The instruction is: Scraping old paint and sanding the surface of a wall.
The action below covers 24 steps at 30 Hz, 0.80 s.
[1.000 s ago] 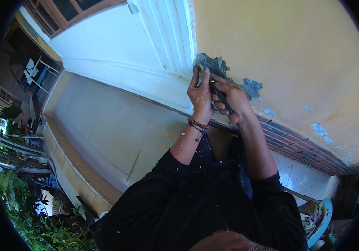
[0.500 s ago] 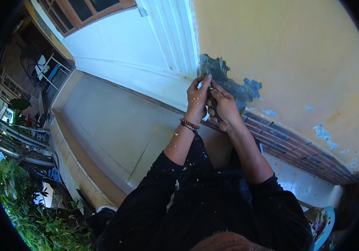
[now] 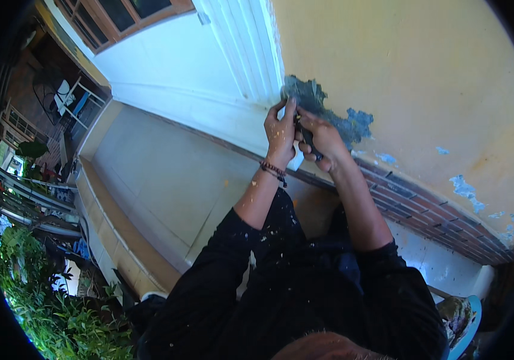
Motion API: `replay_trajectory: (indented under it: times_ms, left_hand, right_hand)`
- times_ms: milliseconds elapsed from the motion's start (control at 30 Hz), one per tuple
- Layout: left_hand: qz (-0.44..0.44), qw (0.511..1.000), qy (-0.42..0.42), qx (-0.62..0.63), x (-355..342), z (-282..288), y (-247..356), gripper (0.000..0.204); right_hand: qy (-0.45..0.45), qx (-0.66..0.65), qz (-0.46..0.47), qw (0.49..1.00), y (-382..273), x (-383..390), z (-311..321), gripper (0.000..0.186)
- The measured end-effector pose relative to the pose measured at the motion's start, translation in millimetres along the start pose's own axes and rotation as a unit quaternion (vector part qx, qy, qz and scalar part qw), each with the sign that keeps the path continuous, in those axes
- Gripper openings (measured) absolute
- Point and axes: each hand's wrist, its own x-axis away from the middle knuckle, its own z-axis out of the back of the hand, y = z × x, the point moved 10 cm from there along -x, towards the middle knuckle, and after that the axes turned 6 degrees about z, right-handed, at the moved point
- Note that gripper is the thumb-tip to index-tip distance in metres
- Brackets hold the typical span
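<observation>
My right hand (image 3: 327, 139) is closed around the black handle of a dark-handled tool (image 3: 310, 143). Curled around the tool's front end, my left hand (image 3: 280, 133) has its thumb pointing up to the wall. The tool's working end is hidden behind the fingers. Both hands are close to a bare grey patch (image 3: 353, 127) where the paint is gone, at the edge between yellow wall (image 3: 401, 72) and white wall (image 3: 167, 66). Pale flakes stick to my left hand and forearm, and a beaded bracelet circles that wrist.
Brick trim (image 3: 425, 207) runs along the yellow wall's foot, below smaller peeled spots (image 3: 464, 191). Pale floor tiles (image 3: 155, 162) lie to the left, bounded by a low ledge (image 3: 122, 222). Plants (image 3: 71, 312) grow beyond it. A light blue basin (image 3: 470, 324) stands at lower right.
Both hands have shifted slightly up and to the left along the bare patch, still gripping the tool. The view has moved a little.
</observation>
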Motion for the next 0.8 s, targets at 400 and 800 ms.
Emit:
replay_trajectory:
  times_ms: [400, 800]
  left_hand:
    - [-0.494, 0.56, 0.082, -0.66, 50, -48, 78, 0.073]
    - [-0.326, 0.66, -0.048, -0.675, 92, 60, -95, 0.063]
  right_hand:
    - [0.077, 0.24, -0.04, 0.967, 188, 77, 132, 0.046]
    - [0.17, 0.111, -0.058, 0.978, 268, 126, 179, 0.056]
